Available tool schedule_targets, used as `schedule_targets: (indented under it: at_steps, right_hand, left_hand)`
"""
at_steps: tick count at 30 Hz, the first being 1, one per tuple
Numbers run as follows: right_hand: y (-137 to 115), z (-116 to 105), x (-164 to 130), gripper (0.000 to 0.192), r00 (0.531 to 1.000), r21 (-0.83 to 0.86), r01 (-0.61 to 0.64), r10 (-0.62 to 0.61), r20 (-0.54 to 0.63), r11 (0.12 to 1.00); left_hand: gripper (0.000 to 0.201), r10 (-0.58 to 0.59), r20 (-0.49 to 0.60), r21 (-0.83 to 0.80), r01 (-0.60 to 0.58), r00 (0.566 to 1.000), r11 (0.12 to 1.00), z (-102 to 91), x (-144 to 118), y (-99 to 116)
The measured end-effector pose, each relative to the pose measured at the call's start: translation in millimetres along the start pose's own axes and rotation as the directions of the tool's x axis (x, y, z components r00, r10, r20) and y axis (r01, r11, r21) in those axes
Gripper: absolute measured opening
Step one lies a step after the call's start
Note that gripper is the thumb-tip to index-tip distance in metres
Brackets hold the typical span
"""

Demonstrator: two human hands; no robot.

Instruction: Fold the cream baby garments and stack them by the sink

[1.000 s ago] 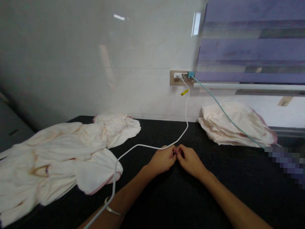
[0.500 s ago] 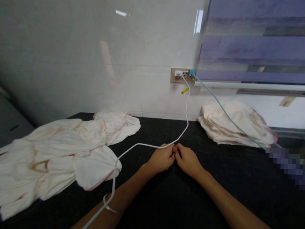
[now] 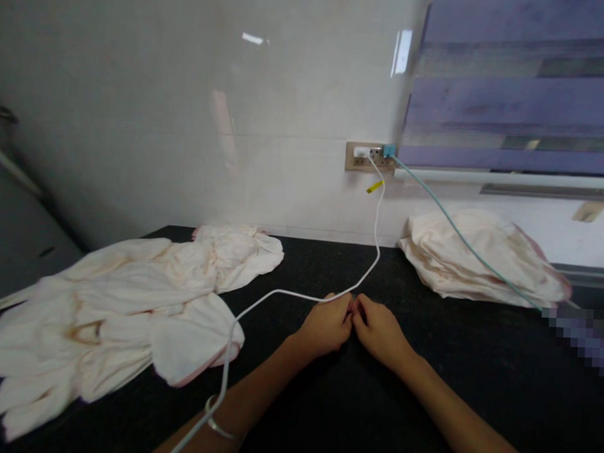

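My left hand (image 3: 325,326) rests on the black countertop (image 3: 295,411), its fingers curled closed. My right hand (image 3: 380,330) lies beside it, also closed, and the two meet at the fingers. I see nothing held in either one, though the palms are turned down out of sight. A white cable (image 3: 292,293) runs from the wall, across the back of my left hand's fingers and down along the left forearm. On that wrist is a pale bangle (image 3: 218,425).
Crumpled white cloth garments (image 3: 126,299) spread over the counter's left side. A folded white cloth (image 3: 479,259) lies at the back right, a teal cable (image 3: 441,206) passing over it. Both cables plug into a wall socket (image 3: 351,163). Purple blinds (image 3: 485,101) hang at the upper right.
The whole view has shifted slightly, so everything sits a little lower and further right. My hands keep the same closed pose against each other.
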State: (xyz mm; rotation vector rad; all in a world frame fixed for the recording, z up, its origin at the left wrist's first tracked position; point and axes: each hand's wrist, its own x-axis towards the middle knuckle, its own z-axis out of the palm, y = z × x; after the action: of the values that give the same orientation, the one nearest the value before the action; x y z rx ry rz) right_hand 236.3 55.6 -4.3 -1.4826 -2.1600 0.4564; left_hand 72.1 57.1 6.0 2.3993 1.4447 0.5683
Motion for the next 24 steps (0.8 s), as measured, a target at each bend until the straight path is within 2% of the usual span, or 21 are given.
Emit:
schedule_targets:
  at_steps: [11,18,24]
  right_hand:
    - [0.5,2.0,-1.6,0.011,1.0,0.033,-0.003,0.003,0.0,0.999]
    - [3.9,3.8,0.7,0.012,1.0,0.057,0.006,-0.007,0.018,0.998]
    - [0.3,3.2,-0.2,0.011,1.0,0.01,-0.017,0.016,0.016,1.0]
  left_hand:
    - [0.007,0.016,0.028,0.065,-0.017,0.999,0.998,-3.8,0.0,3.5]
    - [0.006,0.003,0.041,0.042,-0.004,0.999,0.999,-5.5,-1.5,4.2]
    - [0.006,0.006,0.023,0.06,-0.007,1.0,0.998,-4.4,-0.5,5.2]
